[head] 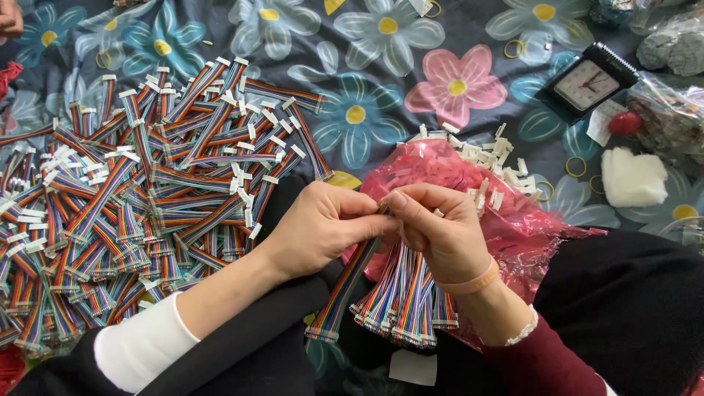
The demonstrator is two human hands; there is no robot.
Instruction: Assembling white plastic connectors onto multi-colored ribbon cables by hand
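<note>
Rainbow ribbon cables (400,293) are pinched between the left hand (323,227) and right hand (433,231), above the pink bag (528,220). One cable end is being worked; steady fingers seem needed next.

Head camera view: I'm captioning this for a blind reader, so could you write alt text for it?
Two hands, the left hand and right hand, meet over a lap, pinching the top ends of a bundle of rainbow ribbon cables. A big heap of finished cables lies to the left on a flowered cloth; white connectors sit on a pink bag, with a small clock beyond.
</note>
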